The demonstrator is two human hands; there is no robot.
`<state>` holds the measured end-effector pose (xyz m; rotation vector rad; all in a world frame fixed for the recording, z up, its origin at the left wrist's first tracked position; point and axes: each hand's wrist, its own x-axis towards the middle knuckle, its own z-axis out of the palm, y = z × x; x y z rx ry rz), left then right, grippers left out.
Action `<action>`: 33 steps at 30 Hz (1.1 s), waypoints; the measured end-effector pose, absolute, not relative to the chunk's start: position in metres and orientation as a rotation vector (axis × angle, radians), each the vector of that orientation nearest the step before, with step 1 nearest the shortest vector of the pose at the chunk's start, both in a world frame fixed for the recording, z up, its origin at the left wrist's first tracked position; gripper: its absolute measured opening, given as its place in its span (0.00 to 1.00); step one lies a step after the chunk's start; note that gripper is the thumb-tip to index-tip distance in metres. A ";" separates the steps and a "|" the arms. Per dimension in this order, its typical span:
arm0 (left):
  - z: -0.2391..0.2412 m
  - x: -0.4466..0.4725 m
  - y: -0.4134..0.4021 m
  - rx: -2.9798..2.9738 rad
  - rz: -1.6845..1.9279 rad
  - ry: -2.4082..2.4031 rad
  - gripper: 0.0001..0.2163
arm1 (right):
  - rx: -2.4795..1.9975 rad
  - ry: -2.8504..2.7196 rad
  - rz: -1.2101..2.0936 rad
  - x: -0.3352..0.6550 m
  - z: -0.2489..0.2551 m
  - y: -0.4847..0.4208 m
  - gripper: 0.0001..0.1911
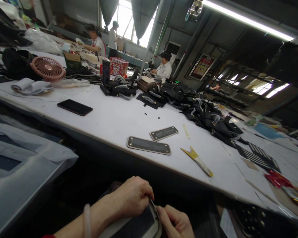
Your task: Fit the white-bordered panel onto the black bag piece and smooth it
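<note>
While your left hand (131, 198) curls almost into a fist, its thumb and fingertips pinch the upper edge of the dark panel (139, 226). This is a flat piece with a pale rim and a rounded corner, held low in front of you, below the near edge of the white table (109, 122). Your right hand (175, 223) meets it from the other side, fingers drawn tight on the same edge, just beside your left thumb. Both hands are clamped on the one piece with no gap showing. A pale bangle (86, 218) sits on your left wrist.

Out on the table, two matching pieces lie flat and apart: the longer panel (149, 145) near the edge and the shorter panel (164, 133) just behind it, each with small studs at its corners. To their right lies a yellow forked tool (196, 161). Well to the left, a black phone (74, 107) lies flat.

Farther back, a heap of black bag parts (201, 112) spreads toward the right. A red printed box (118, 67) stands upright near the heap's left end, and a cardboard box (72, 60) stands farther left; you cannot tell what either holds from this angle. A pink fan (48, 68) sits at the far left, with a folded white cloth (31, 86) just in front of it. A seated person (164, 67) works at the far side.
</note>
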<state>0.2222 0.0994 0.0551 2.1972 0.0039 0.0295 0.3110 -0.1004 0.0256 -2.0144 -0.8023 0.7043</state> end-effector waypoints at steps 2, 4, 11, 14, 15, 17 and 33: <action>0.055 0.223 0.100 2.179 0.021 0.016 0.18 | -1.841 -0.542 0.967 0.316 0.023 -0.098 0.31; 0.057 0.223 0.102 2.163 0.008 0.027 0.18 | -1.639 -0.330 1.074 0.316 0.016 -0.095 0.29; 0.058 0.226 0.106 2.097 -0.031 0.055 0.18 | -1.240 -0.132 1.211 0.313 -0.004 -0.090 0.24; 0.057 0.226 0.107 2.058 -0.043 0.076 0.17 | -1.250 -0.228 1.283 0.316 -0.009 -0.090 0.23; 0.056 0.226 0.107 2.047 -0.048 0.082 0.17 | -1.272 -0.261 1.295 0.317 -0.009 -0.090 0.23; 0.056 0.225 0.107 2.031 -0.050 0.088 0.17 | -1.326 -0.324 1.299 0.319 -0.008 -0.091 0.24; 0.054 0.223 0.111 2.021 -0.007 0.035 0.18 | -1.962 -0.891 1.449 0.335 0.054 -0.067 0.27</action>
